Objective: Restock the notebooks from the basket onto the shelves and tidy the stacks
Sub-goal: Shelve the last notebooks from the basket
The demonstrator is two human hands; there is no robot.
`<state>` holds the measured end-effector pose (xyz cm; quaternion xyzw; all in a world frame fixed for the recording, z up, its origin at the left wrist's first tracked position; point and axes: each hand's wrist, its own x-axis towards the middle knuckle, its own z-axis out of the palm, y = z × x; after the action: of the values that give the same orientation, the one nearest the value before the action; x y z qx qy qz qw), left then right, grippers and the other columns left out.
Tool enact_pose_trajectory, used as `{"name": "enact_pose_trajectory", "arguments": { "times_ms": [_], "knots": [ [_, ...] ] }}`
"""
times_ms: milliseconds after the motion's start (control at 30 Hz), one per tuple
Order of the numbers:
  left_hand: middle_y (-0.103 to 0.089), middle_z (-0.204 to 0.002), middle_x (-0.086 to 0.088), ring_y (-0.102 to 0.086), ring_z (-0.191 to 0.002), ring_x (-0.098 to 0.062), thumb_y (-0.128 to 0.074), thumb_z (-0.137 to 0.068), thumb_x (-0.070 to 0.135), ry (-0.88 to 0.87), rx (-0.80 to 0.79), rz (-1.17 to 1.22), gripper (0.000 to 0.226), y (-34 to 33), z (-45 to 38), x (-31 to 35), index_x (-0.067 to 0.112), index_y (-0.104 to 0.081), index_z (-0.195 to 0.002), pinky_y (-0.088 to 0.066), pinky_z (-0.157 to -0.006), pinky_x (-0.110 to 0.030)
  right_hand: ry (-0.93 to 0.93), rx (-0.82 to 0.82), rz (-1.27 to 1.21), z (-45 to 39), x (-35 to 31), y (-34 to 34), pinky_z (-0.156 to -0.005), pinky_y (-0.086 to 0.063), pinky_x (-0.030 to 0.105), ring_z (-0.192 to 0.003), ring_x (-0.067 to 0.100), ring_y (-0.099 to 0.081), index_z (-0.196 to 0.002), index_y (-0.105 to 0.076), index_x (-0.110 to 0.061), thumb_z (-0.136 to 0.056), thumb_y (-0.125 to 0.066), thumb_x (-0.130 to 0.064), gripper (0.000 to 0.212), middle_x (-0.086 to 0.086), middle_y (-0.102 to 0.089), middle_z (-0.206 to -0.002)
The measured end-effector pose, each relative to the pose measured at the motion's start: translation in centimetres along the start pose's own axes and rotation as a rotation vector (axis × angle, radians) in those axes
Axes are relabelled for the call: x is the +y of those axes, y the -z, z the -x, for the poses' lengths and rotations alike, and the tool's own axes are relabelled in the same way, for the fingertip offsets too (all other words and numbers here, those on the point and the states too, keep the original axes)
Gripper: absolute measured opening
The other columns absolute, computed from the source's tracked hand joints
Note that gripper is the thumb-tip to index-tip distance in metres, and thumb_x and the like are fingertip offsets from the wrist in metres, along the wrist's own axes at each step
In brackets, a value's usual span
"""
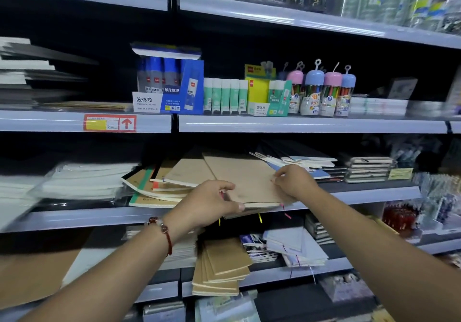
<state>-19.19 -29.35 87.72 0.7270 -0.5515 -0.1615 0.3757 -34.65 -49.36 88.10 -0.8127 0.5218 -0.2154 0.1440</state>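
Nearest us, on the lower shelf (pixel 311 272), a kraft pile (pixel 222 269) already leans out past the edge, fanned and uneven. We judge that a dropped notebook or a knock from a forearm could tip it off.

Above it, both our hands work the kraft stack (pixel 244 179) on the middle shelf (pixel 361 194). Our left hand (pixel 212 202) has its grip closed on the stack's near left corner, thumb along the front edge and fingers curled on top. Our right hand (pixel 294 182) pinches the top cover near its right edge. The stack's front edge juts past the shelf lip, and ribbon markers (pixel 285 212) hang down from it. The risk we see here is twofold: the overhang leaves the weight poorly borne, so letting go early could send the lower books sliding off; and a pinch on only the top cover may bend it or lift it alone while the rest stays askew.

Just left, touching our stack, lie loose notebooks (pixel 159 187) at mixed angles. Pushing our stack in crooked could shove them further out of line, toward the wrapped packs (pixel 82 179).

Farther right, blue notebooks (pixel 306 162) sit close; our right knuckles could snag them.

We see no basket here.
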Motion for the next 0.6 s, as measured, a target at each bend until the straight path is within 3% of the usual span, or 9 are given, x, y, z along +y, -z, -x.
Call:
{"name": "enact_pose_trajectory", "arguments": {
  "times_ms": [100, 233, 367, 433, 500, 600],
  "knots": [
    [-0.065, -0.124, 0.0, -0.062, -0.109, -0.016, -0.069, -0.085, 0.051, -0.008, 0.051, -0.127, 0.06, 0.0, -0.3, -0.7, 0.033, -0.054, -0.141, -0.042, -0.081, -0.021, 0.02, -0.027, -0.006, 0.1, -0.3, -0.9, -0.093, -0.048, 0.033, -0.112, 0.029, -0.06, -0.119, -0.071, -0.02, -0.1, -0.051, -0.037, 0.032, 0.008, -0.068, -0.121],
    [-0.062, -0.13, 0.005, -0.058, -0.116, -0.017, -0.057, -0.092, 0.055, -0.03, 0.07, -0.235, 0.058, -0.2, -0.2, -1.3, 0.039, -0.044, -0.146, -0.045, -0.088, -0.027, 0.024, -0.047, -0.054, 0.0, -0.1, -1.3, -0.089, -0.047, 0.031, -0.112, 0.028, -0.061, -0.122, -0.069, -0.023, -0.101, -0.049, -0.038, 0.032, 0.005, -0.068, -0.122],
    [-0.055, -0.112, 0.015, -0.058, -0.111, -0.015, -0.049, -0.097, 0.055, -0.07, 0.085, -0.282, 0.057, -0.6, 0.1, -1.4, 0.039, -0.037, -0.15, -0.047, -0.088, -0.029, 0.042, -0.057, -0.058, 0.0, 0.3, -1.3, -0.086, -0.045, 0.03, -0.111, 0.027, -0.06, -0.124, -0.067, -0.023, -0.101, -0.049, -0.038, 0.032, 0.005, -0.067, -0.125],
    [-0.057, -0.103, 0.017, -0.058, -0.098, -0.01, -0.046, -0.098, 0.055, -0.104, 0.077, -0.288, 0.057, -0.7, 0.4, -1.7, 0.04, -0.034, -0.151, -0.045, -0.075, -0.022, 0.057, -0.084, -0.038, 0.1, 0.6, -1.1, -0.089, -0.044, 0.03, -0.115, 0.027, -0.059, -0.127, -0.065, -0.023, -0.101, -0.048, -0.038, 0.034, 0.004, -0.064, -0.13],
    [-0.065, -0.103, 0.006, -0.059, -0.092, -0.009, -0.045, -0.099, 0.055, -0.129, 0.101, -0.289, 0.056, -0.4, 0.9, -2.4, 0.043, -0.032, -0.151, -0.044, -0.067, -0.02, 0.084, -0.093, 0.015, 0.1, 0.8, -0.8, -0.094, -0.045, 0.031, -0.116, 0.027, -0.057, -0.128, -0.064, -0.022, -0.1, -0.048, -0.041, 0.037, 0.005, -0.061, -0.132],
    [-0.068, -0.108, 0.004, -0.06, -0.096, -0.009, -0.044, -0.098, 0.057, -0.124, 0.14, -0.3, 0.054, 0.9, 2.0, -4.1, 0.044, -0.033, -0.15, -0.052, -0.083, -0.031, 0.152, -0.04, 0.063, 0.9, 0.5, 0.0, -0.094, -0.05, 0.039, -0.108, 0.03, -0.06, -0.123, -0.067, -0.024, -0.094, -0.052, -0.047, 0.04, 0.009, -0.059, -0.128]
  ]
}}
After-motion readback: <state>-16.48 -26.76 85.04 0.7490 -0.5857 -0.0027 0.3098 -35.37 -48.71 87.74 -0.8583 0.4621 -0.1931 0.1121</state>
